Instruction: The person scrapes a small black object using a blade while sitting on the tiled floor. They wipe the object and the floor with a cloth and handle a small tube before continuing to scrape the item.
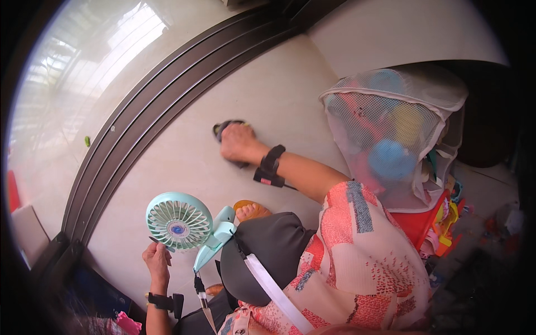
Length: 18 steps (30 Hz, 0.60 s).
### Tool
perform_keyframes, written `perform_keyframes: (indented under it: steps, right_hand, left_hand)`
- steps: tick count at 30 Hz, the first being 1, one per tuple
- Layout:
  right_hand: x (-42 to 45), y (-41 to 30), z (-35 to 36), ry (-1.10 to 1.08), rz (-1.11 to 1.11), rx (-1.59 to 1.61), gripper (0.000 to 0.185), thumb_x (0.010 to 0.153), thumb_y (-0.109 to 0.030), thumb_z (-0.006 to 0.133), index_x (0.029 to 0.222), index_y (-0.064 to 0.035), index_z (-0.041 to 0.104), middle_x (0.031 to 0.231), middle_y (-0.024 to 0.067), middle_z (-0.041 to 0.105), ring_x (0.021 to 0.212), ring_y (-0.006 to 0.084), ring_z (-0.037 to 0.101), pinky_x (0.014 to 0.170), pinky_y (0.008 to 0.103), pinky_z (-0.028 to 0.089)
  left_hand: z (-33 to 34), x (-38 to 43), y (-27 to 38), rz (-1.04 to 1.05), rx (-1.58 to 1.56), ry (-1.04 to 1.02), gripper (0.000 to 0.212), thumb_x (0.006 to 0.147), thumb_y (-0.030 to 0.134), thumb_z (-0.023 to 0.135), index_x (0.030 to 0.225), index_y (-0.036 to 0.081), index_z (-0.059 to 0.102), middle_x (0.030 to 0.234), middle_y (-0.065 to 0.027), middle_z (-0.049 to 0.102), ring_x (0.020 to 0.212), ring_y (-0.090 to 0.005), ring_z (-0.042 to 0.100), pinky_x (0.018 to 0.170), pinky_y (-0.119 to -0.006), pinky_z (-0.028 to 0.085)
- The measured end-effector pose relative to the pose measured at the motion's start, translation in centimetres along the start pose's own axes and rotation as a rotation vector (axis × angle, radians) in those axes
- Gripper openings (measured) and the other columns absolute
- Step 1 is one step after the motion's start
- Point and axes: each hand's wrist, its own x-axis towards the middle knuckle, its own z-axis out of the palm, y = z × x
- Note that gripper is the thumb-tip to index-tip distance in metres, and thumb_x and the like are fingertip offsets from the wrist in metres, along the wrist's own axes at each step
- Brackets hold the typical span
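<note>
My right hand (238, 142) is closed over a dark object with yellowish edges (224, 127), held against or just above the pale tiled floor. It looks like a small shoe or sandal, but the hand covers most of it and motion blurs it. At the lower left, my left hand (156, 258) pinches a thin dark piece (153, 239) between thumb and fingers, beside the rim of a mint-green portable fan (178, 222). The fan hangs on a lanyard (201, 295) in front of my body and hides part of that pinch. Both wrists wear black straps.
A white mesh bag (381, 134) of colourful toys stands at right, with a red bin (414, 228) and plastic toys beside it. Dark sliding-door tracks (167, 104) curve across the left. A small green object (87, 141) lies beyond them. My sandalled foot (251, 210) is below.
</note>
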Motion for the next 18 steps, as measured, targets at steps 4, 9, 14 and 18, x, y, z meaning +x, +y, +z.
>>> perform_keyframes:
  steps: [4,9,14,18]
  right_hand:
    - [-2.3,-2.3,0.6,-0.06,-0.046,0.232,0.033,0.061,-0.02,0.055,0.079,0.0069,0.062,0.079,0.0251,0.062,0.077,0.0371,0.063,0.073,0.0412,0.05]
    - [-0.9,4.2,-4.9,0.336,0.18,0.197,0.031,0.065,-0.023,0.054,0.083,0.0021,0.061,0.078,0.0237,0.063,0.074,0.0366,0.063,0.071,0.0413,0.05]
    - [4.5,13.8,-10.6,0.583,0.519,0.052,0.037,0.07,-0.019,0.049,0.097,0.0027,0.061,0.098,0.0253,0.061,0.093,0.0399,0.059,0.083,0.0445,0.046]
    - [9.0,17.8,-9.8,0.66,0.752,0.218,0.046,0.073,-0.021,0.052,0.117,-0.0099,0.051,0.125,0.0172,0.042,0.11,0.0404,0.041,0.094,0.0453,0.035]
  left_hand:
    - [-0.2,-0.1,0.1,0.019,0.005,0.012,0.021,0.087,0.007,0.049,0.067,0.002,0.054,0.05,-0.0008,0.048,0.038,-0.0067,0.042,0.032,-0.019,0.031]
    - [-2.0,-0.7,-1.7,0.043,-0.01,0.054,0.017,0.085,0.004,0.049,0.071,0.002,0.059,0.052,-0.0005,0.052,0.037,-0.0052,0.042,0.032,-0.019,0.031]
    - [-0.8,-0.9,-1.8,-0.036,-0.007,0.053,0.016,0.085,0.005,0.05,0.071,0.002,0.059,0.053,-0.0006,0.053,0.038,-0.0049,0.043,0.032,-0.019,0.032]
    - [0.0,-0.9,-0.2,-0.012,-0.006,0.036,0.015,0.085,0.005,0.051,0.072,0.002,0.059,0.055,-0.0004,0.054,0.039,-0.0049,0.045,0.033,-0.018,0.034]
